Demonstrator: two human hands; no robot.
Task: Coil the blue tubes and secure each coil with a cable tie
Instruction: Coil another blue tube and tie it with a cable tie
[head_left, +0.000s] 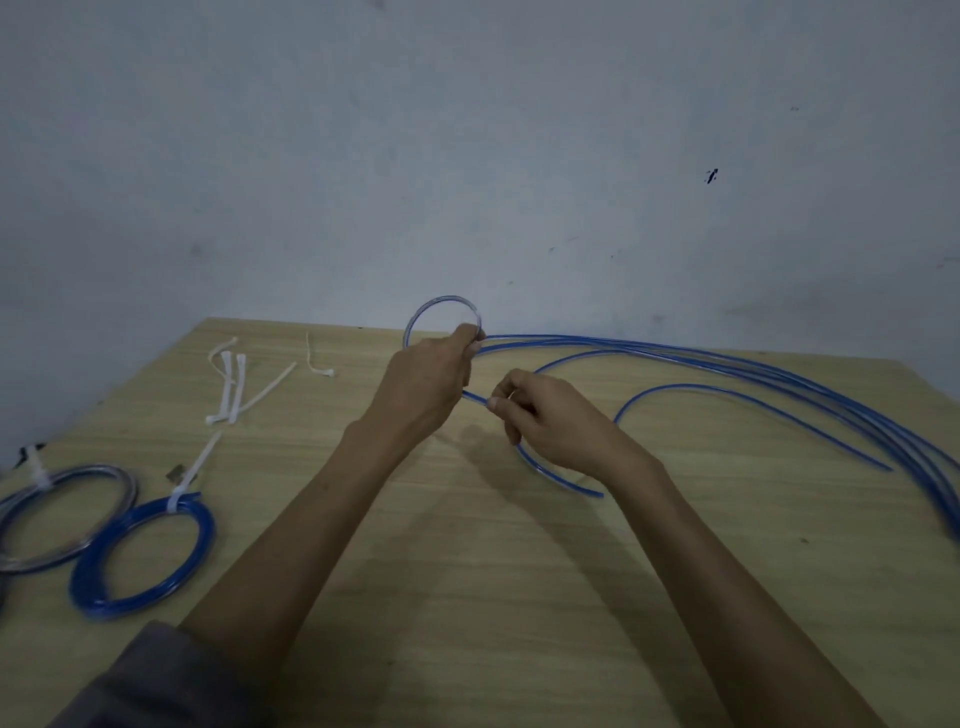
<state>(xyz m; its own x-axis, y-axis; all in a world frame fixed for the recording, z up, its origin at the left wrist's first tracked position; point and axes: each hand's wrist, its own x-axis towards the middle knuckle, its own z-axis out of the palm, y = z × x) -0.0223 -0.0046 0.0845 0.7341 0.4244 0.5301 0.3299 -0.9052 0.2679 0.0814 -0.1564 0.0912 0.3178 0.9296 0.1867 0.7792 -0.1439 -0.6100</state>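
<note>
My left hand (431, 382) is raised over the middle of the table, pinching a small loop of blue tube (441, 306) that arches above its fingers. My right hand (550, 421) sits just to the right and lower, pinching the same tube near its free end, which curls under that hand onto the wood. Several long blue tubes (779, 374) sweep from the hands to the right edge. At the left lie two finished coils, a blue coil (140, 556) and a darker coil (62, 519), each with a white cable tie. Loose white cable ties (234, 384) lie at the back left.
The wooden table (467, 597) stands against a pale blue-grey wall (467, 156). A single thin white cable tie (317, 364) lies apart from the others near the back edge. A grey sleeve (156, 680) covers my left upper arm at the bottom left.
</note>
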